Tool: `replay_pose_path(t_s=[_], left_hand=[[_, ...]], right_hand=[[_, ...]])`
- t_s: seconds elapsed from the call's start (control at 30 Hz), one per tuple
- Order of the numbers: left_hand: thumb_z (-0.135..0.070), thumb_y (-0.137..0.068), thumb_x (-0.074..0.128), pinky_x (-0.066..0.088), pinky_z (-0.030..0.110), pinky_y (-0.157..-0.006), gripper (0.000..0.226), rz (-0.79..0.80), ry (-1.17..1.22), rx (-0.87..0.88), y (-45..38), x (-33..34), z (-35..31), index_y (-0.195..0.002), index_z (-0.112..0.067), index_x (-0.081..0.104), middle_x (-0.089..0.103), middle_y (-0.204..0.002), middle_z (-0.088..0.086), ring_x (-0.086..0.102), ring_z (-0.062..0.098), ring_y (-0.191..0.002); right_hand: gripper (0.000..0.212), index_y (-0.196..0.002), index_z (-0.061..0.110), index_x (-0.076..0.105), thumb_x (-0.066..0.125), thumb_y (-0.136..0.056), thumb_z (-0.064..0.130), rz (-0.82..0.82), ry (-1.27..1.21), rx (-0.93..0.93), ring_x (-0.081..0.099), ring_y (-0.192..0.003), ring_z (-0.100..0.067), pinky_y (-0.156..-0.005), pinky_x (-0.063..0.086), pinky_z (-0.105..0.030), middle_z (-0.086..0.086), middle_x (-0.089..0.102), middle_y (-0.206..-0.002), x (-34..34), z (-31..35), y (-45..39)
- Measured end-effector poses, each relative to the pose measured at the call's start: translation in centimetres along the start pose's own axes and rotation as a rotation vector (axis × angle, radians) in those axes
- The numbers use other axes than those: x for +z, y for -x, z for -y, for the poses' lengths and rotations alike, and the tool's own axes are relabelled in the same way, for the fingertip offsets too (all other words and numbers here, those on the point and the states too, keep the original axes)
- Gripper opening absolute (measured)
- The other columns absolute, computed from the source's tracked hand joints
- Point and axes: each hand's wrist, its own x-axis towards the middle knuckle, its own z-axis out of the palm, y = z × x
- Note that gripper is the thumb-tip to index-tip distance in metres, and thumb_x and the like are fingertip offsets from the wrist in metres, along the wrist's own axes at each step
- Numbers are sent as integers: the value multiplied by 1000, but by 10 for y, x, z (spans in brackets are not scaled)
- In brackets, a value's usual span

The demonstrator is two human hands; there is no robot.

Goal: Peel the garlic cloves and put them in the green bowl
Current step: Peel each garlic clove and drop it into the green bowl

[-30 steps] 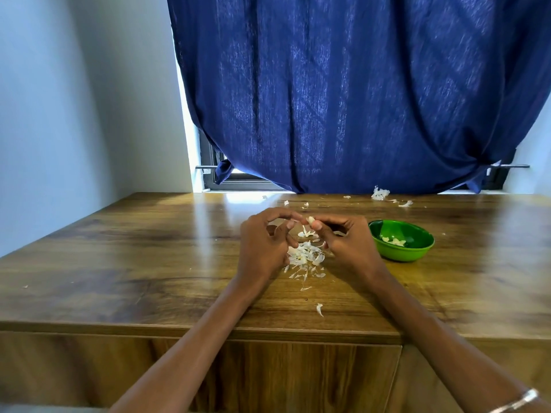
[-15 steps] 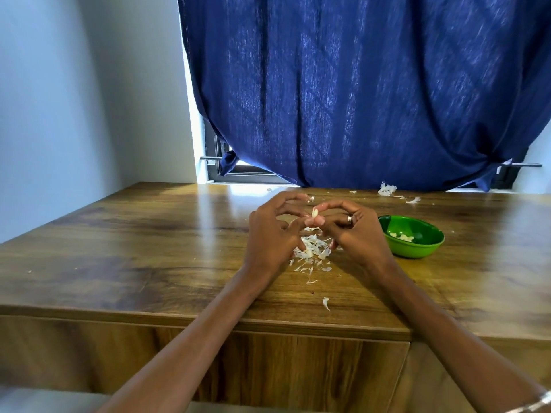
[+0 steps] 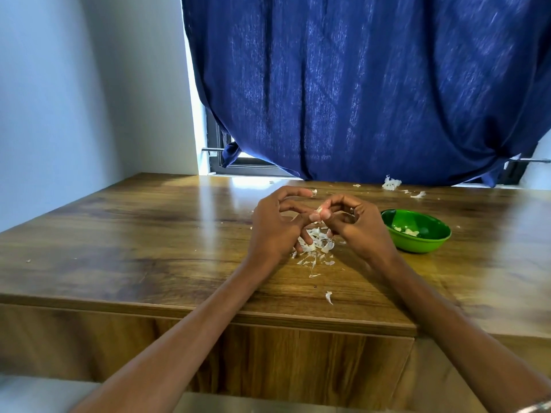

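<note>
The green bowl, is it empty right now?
No, the green bowl already holds a few pale garlic pieces on its bottom.

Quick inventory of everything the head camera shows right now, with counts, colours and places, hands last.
green bowl: one, green, on the table right of the hands
peeled garlic pieces: a few, white, inside the bowl
garlic clove: one, pale, pinched between both hands
pile of garlic skins: one, white, on the table under the hands
far clump of skins: one, white, near the curtain
table: one, brown wood
curtain: one, dark blue, behind the table
window frame: one, dark, left of the curtain
wall: pale, left
ring: one, on the right hand
left hand: pinches the clove
right hand: pinches the clove
</note>
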Motion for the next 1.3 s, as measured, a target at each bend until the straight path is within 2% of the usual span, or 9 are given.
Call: replay_pose_path(t_s=[0.1,0.27,0.5,0.63,0.77,0.9,0.97,1.1,1.3], left_hand=[[-16,-81,85,51,34,-39,38,22,15,-1,-1,0,2,-114,-16,66,77,-89,2,65,24,-46],[-6,-82,83,47,28,-38,35,-6,1,4,-3,3,9,-112,-16,68,72,-85,6,63,24,-42],[2,-85,76,43,12,-46,26,-12,-58,46,-3,8,8,-98,-17,63,68,-88,-2,59,4,-52],[4,-86,75,45,14,-47,29,-11,-46,49,-3,8,9,-95,-20,61,66,-88,-1,59,7,-58],[-3,-86,78,43,24,-39,30,-39,34,-2,-5,7,11,-107,-14,60,70,-90,7,56,13,-43],[-7,-86,80,45,27,-39,31,-59,102,-22,-6,6,8,-107,-11,58,73,-95,11,55,16,-39],[-2,-87,78,51,27,-45,28,-57,98,-5,-5,7,7,-106,-11,59,72,-93,10,60,16,-44],[6,-85,75,55,19,-65,25,-62,49,59,-6,7,6,-99,-12,65,73,-87,1,72,8,-77],[4,-85,76,58,23,-74,24,-21,135,56,-3,6,1,-90,-19,76,79,-89,-1,76,15,-84]], right_hand=[[8,-95,18,65,65,-94,10,24,-18,38,64,-73,4,-60,53,-17,2,69,-97,2,0,-1],[6,-97,18,64,63,-96,12,55,-46,57,63,-76,-7,-62,55,-23,-4,69,-104,4,0,0],[6,-101,20,63,60,-98,16,62,-23,35,65,-93,-12,-64,56,-22,0,67,-111,6,0,0],[12,-109,18,65,59,-99,19,62,4,10,66,-91,-7,-63,57,-23,3,67,-111,7,0,0],[7,-100,20,65,61,-97,15,7,-15,-7,63,-71,-6,-59,55,-26,5,69,-97,8,1,1],[12,-94,25,65,68,-93,13,-43,13,-58,63,-71,1,-57,52,-21,5,71,-95,8,1,1],[14,-92,29,66,71,-91,15,-55,77,-99,64,-75,-2,-62,53,-24,8,72,-93,8,1,1],[14,-93,30,65,74,-87,21,-64,115,-136,68,-88,-9,-72,58,-33,8,72,-94,9,2,1],[18,-88,31,65,72,-89,14,-85,118,-170,68,-81,-3,-67,54,-21,11,71,-86,7,2,1]])
